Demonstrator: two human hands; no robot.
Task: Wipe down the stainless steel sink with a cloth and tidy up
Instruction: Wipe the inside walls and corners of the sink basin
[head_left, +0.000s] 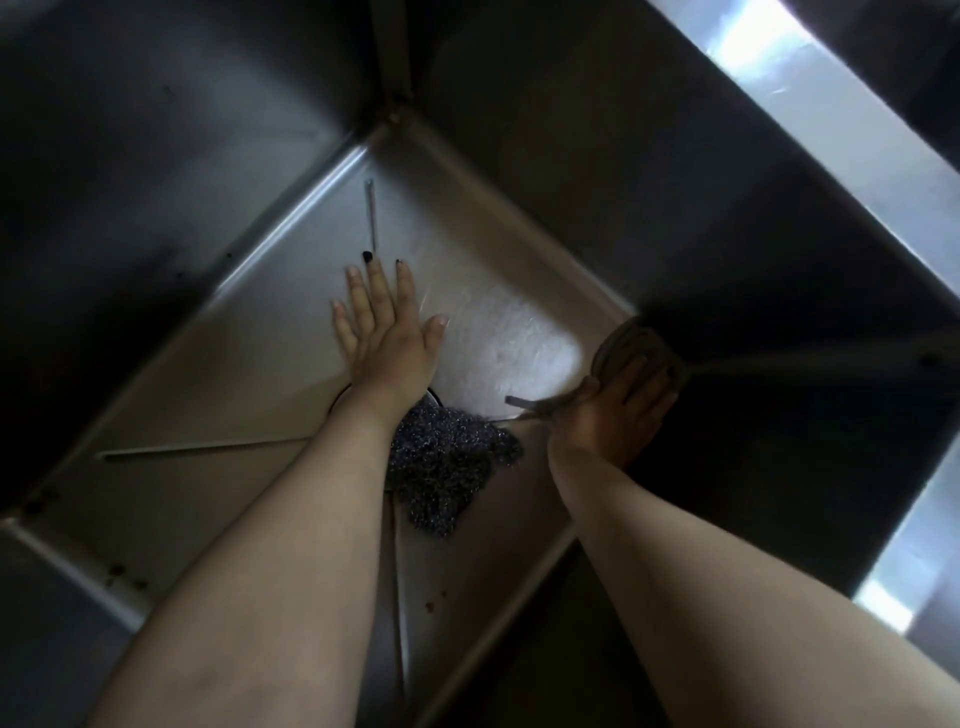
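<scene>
Cloth (621, 338), bunched in the curled fingers of the right hand (618, 408), is pressed where the sink (509, 322) floor meets its right wall, probably to wipe that seam, while the left hand (389, 332) braces flat, fingers straight, and a dark scrubber (441, 457) crowds the near floor.

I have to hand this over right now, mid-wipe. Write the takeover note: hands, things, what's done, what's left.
Left hand: open, flat on the sink floor, holding nothing.
Right hand: holds the cloth against the right wall, low, near the floor edge.
Scrubber: dark glittery pad lying on the floor between the forearms, seemingly over the drain.
Done: how much is wiped cannot be told; the floor centre shines.
Left: brown specks sit near the lower-left corner. Probably finish the walls and floor, then put away the scrubber and cloth.
</scene>
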